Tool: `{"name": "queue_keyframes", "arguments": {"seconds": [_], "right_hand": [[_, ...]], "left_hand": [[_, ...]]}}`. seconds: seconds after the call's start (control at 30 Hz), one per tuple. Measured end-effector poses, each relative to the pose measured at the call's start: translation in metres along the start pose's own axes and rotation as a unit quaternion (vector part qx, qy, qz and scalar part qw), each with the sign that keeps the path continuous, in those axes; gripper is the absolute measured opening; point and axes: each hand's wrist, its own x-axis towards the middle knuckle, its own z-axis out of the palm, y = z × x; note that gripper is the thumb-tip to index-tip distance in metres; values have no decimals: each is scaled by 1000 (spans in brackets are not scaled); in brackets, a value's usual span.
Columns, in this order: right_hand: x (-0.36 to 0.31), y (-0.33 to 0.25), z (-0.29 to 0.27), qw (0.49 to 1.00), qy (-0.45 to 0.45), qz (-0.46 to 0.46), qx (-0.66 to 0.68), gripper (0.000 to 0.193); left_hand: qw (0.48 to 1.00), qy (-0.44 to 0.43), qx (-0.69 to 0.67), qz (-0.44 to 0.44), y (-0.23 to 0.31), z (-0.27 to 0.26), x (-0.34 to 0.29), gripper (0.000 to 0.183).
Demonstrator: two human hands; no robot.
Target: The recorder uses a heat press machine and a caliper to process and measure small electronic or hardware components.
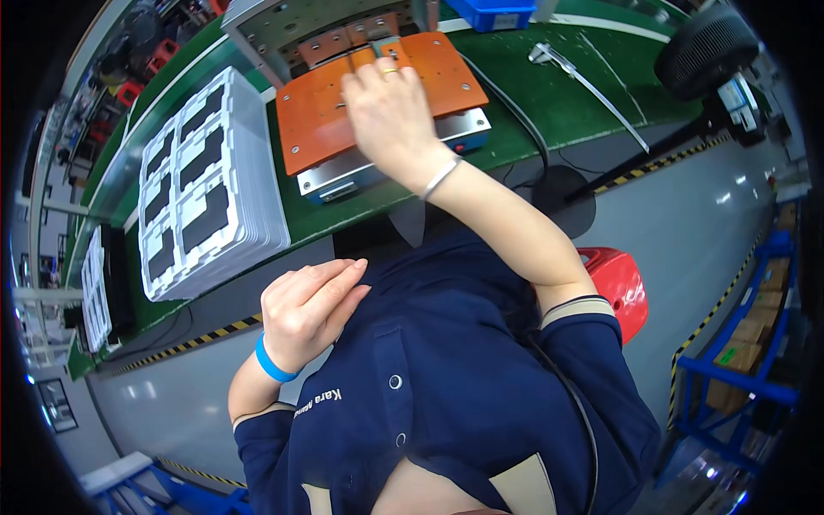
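Note:
My right hand [390, 112] reaches over an orange plate [313, 120] on a metal fixture. Its fingers curl down at the middle of the plate, beside a small orange block [391, 51] near the slotted back part. The fingertips are turned away from view, so whatever they pinch or press is hidden. In front of the bench edge, close to my body, hovers my left hand [305, 309]. Its fingers lie side by side, stretched out, with the thumb a little apart and nothing visible between them. A stack of white trays [257, 184] with black flat pieces [204, 219] on top stands left of the fixture.
A caliper [588, 86] lies on the green bench [506, 64] at the right. Behind it sits a blue bin [493, 13]. A black cable [524, 120] curves beside the fixture. A dark round device on an arm [708, 51] stands far right. Below is a red stool [622, 287].

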Motion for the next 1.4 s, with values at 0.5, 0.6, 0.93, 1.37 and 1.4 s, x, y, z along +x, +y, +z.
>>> {"name": "queue_keyframes", "arguments": {"seconds": [0.5, 0.6, 0.93, 1.37, 1.4], "right_hand": [[5, -17, -6, 992, -18, 87, -92, 18], [14, -24, -10, 987, -117, 80, -79, 16], [14, -25, -6, 981, -110, 152, -43, 14], [22, -33, 3, 977, -126, 173, -18, 19], [23, -35, 3, 977, -113, 178, -25, 19]], "left_hand": [[1000, -8, -5, 2, 33, 13, -8, 24], [1000, -23, -10, -7, 40, 14, -11, 25], [999, -52, 4, 6, 58, 17, -7, 25], [995, -98, 12, -2, 78, 22, 0, 27], [995, -95, 15, 4, 79, 23, 0, 27]]}}
